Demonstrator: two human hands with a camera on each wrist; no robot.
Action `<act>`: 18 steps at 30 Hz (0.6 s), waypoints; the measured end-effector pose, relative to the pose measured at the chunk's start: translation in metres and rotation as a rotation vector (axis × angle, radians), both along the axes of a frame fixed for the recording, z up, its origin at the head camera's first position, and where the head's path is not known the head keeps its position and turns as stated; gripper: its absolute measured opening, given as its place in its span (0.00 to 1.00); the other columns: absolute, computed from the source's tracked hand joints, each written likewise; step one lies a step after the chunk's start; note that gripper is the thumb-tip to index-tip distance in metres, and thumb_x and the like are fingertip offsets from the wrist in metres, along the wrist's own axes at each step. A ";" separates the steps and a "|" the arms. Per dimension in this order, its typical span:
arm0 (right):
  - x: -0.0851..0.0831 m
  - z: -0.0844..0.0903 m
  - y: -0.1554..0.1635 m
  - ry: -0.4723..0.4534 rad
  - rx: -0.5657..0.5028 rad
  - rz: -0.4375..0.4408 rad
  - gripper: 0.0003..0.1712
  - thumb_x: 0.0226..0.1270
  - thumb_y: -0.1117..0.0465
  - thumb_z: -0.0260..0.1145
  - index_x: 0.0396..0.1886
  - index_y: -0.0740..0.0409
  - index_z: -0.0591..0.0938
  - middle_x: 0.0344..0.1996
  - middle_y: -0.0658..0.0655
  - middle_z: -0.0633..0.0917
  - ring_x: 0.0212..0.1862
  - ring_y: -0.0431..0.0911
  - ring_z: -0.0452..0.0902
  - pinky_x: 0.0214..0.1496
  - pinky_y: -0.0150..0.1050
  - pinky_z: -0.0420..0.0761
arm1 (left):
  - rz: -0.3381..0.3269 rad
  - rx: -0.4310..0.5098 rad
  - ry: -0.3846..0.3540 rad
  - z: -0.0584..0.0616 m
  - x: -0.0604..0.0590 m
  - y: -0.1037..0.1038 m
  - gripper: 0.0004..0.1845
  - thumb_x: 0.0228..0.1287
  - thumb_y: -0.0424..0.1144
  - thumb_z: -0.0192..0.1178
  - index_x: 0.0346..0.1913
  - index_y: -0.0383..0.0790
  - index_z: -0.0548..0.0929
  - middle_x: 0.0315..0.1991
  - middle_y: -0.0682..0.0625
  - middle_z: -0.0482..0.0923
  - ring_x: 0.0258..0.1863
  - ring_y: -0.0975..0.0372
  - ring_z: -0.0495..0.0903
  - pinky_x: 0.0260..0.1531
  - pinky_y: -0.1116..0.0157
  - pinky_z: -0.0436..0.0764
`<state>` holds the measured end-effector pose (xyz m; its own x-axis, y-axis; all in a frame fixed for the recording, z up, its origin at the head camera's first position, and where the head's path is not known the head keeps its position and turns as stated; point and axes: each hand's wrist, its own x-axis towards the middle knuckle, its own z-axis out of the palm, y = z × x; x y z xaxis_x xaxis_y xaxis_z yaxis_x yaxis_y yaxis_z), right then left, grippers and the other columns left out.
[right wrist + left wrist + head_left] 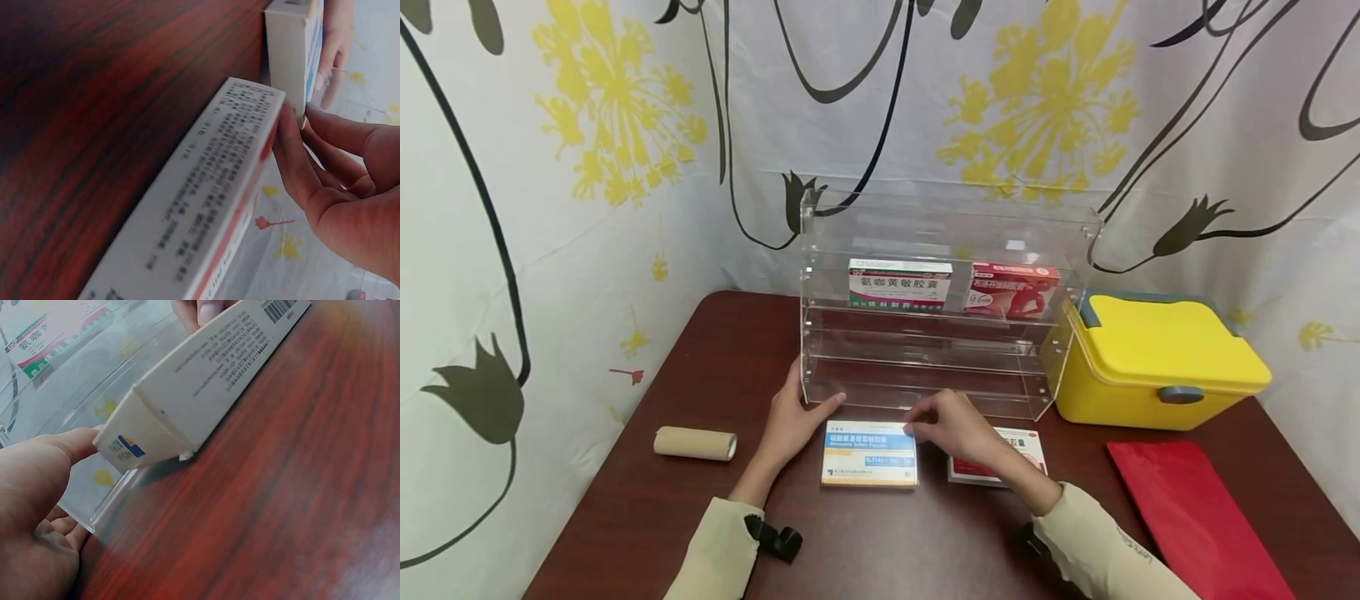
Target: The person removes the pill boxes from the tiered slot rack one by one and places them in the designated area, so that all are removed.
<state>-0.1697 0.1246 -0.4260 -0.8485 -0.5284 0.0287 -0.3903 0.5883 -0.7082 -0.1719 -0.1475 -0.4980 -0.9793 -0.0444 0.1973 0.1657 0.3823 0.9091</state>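
Note:
A blue, white and orange medicine box lies face up on the table in front of a clear acrylic shelf. My right hand pinches the far right corner of this box between thumb and fingers; the right wrist view shows the fingertips at its end. Beside the shelf's lower left corner rests my left hand, thumb stretched toward the box's far left corner. In the left wrist view its thumb overlaps the box edge. A red-and-white medicine box lies under my right forearm, partly hidden.
On the shelf's middle tier stand a white-green-maroon medicine box and a red one. A yellow lidded bin stands right of the shelf. A red flat packet lies at front right, a cardboard tube at left.

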 end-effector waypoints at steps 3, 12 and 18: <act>-0.001 -0.002 -0.003 0.012 0.017 -0.024 0.02 0.63 0.64 0.71 0.33 0.56 0.89 0.28 0.48 0.86 0.28 0.38 0.76 0.29 0.33 0.76 | -0.006 0.001 0.001 0.000 0.000 0.000 0.52 0.58 0.54 0.71 0.77 0.64 0.47 0.71 0.51 0.62 0.68 0.57 0.65 0.63 0.51 0.68; -0.003 -0.005 -0.004 0.071 0.046 -0.068 0.02 0.62 0.62 0.73 0.32 0.56 0.90 0.26 0.46 0.86 0.27 0.36 0.75 0.29 0.33 0.76 | -0.023 0.011 0.011 0.002 -0.001 0.001 0.51 0.59 0.53 0.70 0.77 0.66 0.46 0.72 0.53 0.61 0.69 0.58 0.63 0.64 0.51 0.66; -0.002 -0.009 -0.006 0.092 0.048 -0.065 0.02 0.62 0.63 0.73 0.34 0.55 0.90 0.29 0.46 0.87 0.29 0.35 0.77 0.31 0.33 0.78 | -0.022 0.015 0.012 0.000 0.000 0.000 0.51 0.58 0.53 0.70 0.77 0.65 0.47 0.72 0.54 0.60 0.69 0.59 0.62 0.64 0.52 0.66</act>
